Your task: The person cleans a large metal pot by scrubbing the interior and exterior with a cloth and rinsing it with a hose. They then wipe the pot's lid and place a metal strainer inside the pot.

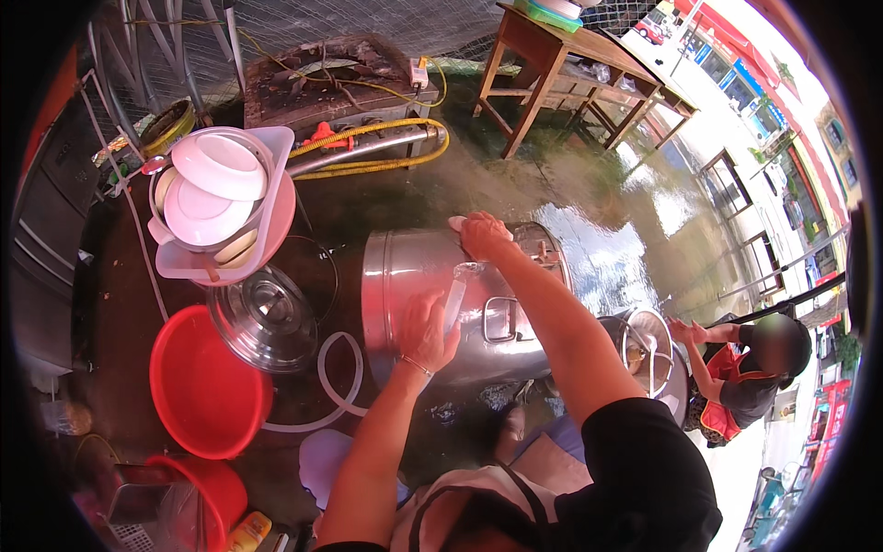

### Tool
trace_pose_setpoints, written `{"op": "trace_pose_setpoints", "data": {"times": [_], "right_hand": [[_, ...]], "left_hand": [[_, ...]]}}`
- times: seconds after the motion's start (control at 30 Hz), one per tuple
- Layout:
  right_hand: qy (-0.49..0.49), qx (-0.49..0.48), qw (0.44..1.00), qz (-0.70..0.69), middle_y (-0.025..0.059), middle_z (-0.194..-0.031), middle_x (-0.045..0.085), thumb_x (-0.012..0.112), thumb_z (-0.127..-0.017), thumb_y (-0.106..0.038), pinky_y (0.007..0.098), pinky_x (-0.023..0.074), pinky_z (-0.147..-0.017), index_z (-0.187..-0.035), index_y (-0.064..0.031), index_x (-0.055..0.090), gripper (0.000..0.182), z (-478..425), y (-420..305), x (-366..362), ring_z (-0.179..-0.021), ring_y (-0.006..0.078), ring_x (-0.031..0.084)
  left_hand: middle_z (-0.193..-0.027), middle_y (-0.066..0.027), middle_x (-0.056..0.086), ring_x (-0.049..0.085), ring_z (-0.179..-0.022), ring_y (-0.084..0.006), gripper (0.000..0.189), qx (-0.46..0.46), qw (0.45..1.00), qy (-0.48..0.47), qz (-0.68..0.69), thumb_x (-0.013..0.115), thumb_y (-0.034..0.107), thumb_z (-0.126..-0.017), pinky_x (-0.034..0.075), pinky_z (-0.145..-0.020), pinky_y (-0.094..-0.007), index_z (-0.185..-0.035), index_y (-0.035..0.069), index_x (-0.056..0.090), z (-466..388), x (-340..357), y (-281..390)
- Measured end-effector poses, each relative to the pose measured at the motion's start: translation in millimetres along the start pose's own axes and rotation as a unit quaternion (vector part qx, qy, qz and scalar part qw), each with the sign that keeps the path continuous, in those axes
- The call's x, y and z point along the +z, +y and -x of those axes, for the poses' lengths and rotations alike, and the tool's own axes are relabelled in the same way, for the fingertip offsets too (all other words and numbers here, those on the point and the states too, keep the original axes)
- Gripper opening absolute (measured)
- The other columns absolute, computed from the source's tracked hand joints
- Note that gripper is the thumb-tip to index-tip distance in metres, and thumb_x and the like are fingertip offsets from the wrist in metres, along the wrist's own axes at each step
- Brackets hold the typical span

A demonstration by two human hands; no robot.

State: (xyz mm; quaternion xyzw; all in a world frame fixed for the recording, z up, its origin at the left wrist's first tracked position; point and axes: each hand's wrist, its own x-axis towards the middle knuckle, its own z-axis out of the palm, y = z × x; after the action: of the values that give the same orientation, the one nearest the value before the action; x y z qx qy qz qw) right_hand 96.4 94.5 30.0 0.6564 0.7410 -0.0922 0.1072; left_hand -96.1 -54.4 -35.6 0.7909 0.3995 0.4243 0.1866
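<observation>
A large stainless steel stockpot (441,359) lies on its side on the wet ground before me. My left hand (422,334) holds the end of a translucent hose (454,303) against its palm, and water runs from the tip onto the pot's wall. Across the upper side of the pot rests my right hand (484,237), its fingers curled over what looks like a small pale cloth (456,223), mostly hidden. Between my forearms, a metal loop handle (499,319) faces up. The pot's inside is out of sight.
Left stand a red basin (207,414), a steel lid (265,310) and a plastic tub (283,159) of bowls. A stove (331,83) with a yellow hose (386,165) and a wooden table (552,41) stand beyond. A person (738,386) sits at right near another metal pot (648,345).
</observation>
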Motion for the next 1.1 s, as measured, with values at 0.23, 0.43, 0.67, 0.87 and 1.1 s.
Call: {"op": "trace_pose_setpoints", "data": {"times": [0.23, 0.43, 0.67, 0.87, 1.1], "right_hand": [[0.311, -0.214, 0.924, -0.071, 0.0132, -0.137, 0.054, 0.065, -0.077, -0.010, 0.0475, 0.0417, -0.102, -0.118, -0.0066, 0.064, 0.041, 94.4, -59.0, 49.0, -0.129, 0.0333, 0.049], [0.246, -0.198, 0.944, -0.100, 0.0091, -0.130, 0.057, 0.065, -0.077, -0.009, 0.0445, 0.0439, -0.091, -0.121, -0.0092, 0.065, 0.043, 156.3, -5.0, 36.7, -0.112, 0.0281, 0.056], [0.373, -0.151, 0.912, -0.081, 0.0078, -0.118, 0.059, 0.065, -0.074, -0.006, 0.0422, 0.0432, -0.083, -0.115, -0.0090, 0.066, 0.041, 223.3, 74.7, 62.5, -0.098, 0.0290, 0.055], [0.436, 0.034, 0.828, -0.351, 0.0153, -0.113, 0.063, 0.061, -0.088, -0.007, 0.0406, 0.0476, -0.090, -0.114, -0.0052, 0.067, 0.027, 198.1, 137.1, 34.9, -0.103, 0.0324, 0.060], [0.094, -0.112, 0.928, -0.342, 0.0129, -0.132, 0.061, 0.049, -0.097, -0.025, 0.0373, 0.0443, -0.104, -0.120, -0.0135, 0.069, 0.032, 75.1, 188.7, 39.1, -0.120, 0.0310, 0.058]], "left_hand": [[-0.137, -0.0236, 0.049, 0.046, -0.128, -0.0405, 0.037, -0.036, 0.995, 0.092, 0.026, 0.062, 0.019, -0.086, 0.037, -0.106, -0.0456, -0.114, -0.004, 0.052, -23.5, 2.6, -14.1], [-0.146, -0.0208, 0.046, 0.042, -0.136, -0.0391, 0.035, -0.002, 0.996, 0.036, -0.087, 0.062, 0.024, -0.084, 0.022, -0.112, -0.0590, -0.106, 0.000, 0.051, -10.2, -3.4, 9.9], [-0.146, -0.0209, 0.047, 0.042, -0.136, -0.0398, 0.034, -0.008, 0.995, 0.020, -0.099, 0.064, 0.023, -0.081, 0.023, -0.112, -0.0587, -0.103, 0.001, 0.050, -1.4, -0.3, 15.7], [-0.145, -0.0221, 0.047, 0.043, -0.135, -0.0408, 0.030, -0.019, 0.995, 0.021, -0.098, 0.064, 0.024, -0.080, 0.021, -0.113, -0.0609, -0.096, 0.002, 0.050, 6.2, 2.4, 17.1], [-0.143, -0.0234, 0.048, 0.043, -0.134, -0.0421, 0.029, -0.001, 0.994, 0.005, -0.110, 0.065, 0.024, -0.079, 0.021, -0.113, -0.0617, -0.093, 0.003, 0.051, 25.2, 2.9, 28.3]]}}
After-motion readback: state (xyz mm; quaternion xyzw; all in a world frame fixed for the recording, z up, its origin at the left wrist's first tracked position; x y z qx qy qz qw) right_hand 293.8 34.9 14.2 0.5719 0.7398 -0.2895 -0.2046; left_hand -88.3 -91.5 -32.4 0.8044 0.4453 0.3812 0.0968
